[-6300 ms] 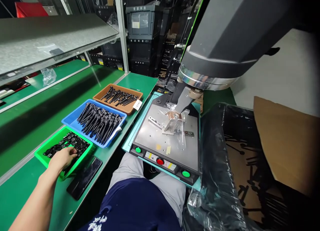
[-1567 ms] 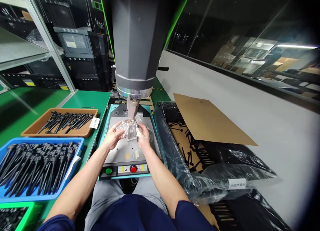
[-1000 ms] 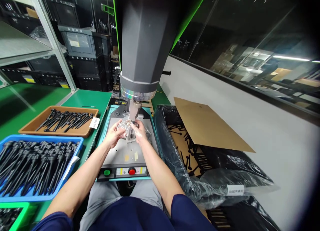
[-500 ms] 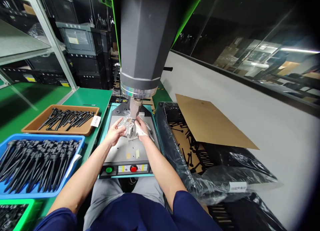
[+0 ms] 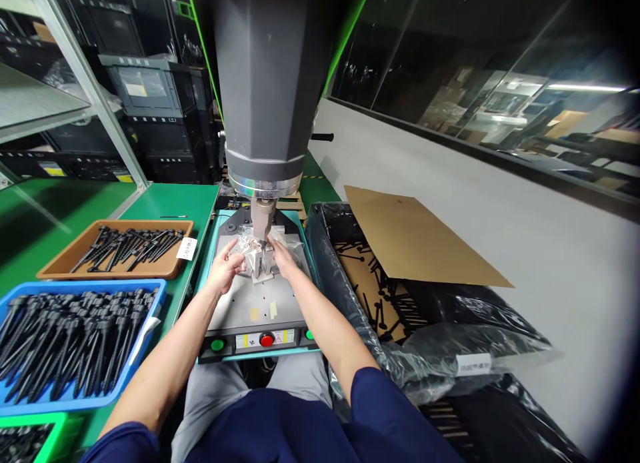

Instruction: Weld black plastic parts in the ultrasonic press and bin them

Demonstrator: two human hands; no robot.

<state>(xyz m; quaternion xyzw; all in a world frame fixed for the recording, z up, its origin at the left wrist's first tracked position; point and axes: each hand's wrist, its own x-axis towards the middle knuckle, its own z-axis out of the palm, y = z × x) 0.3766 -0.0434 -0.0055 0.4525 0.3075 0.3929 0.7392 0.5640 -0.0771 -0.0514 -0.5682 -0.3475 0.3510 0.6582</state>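
Observation:
Beneath the grey press head (image 5: 263, 116), a metal tool (image 5: 262, 221) points down at a small fixture (image 5: 261, 264) on the metal work plate (image 5: 250, 301). Crumpled clear film (image 5: 247, 239) surrounds the fixture, and the small part in the middle is too unclear to name. My left hand (image 5: 225, 269) is at the fixture's left, index finger and thumb spread, close to the film. On the other side my right hand (image 5: 282, 256) has its fingers stretched toward the tool tip. Its fingertips are partly hidden, and I cannot tell whether they touch the part.
To the left stand a brown tray (image 5: 47, 271) and a blue tray (image 5: 159, 296) of black screw-like pieces, with a green bin (image 5: 57, 443) nearer. A plastic-lined box (image 5: 345, 283) under a cardboard sheet (image 5: 425, 243) is on the right. Buttons, one red (image 5: 267, 340), line the base's front.
The view has shifted slightly, bringing a green button at the right into sight. Film that lay over my right hand now sits behind it. Both hands stay beside the fixture.

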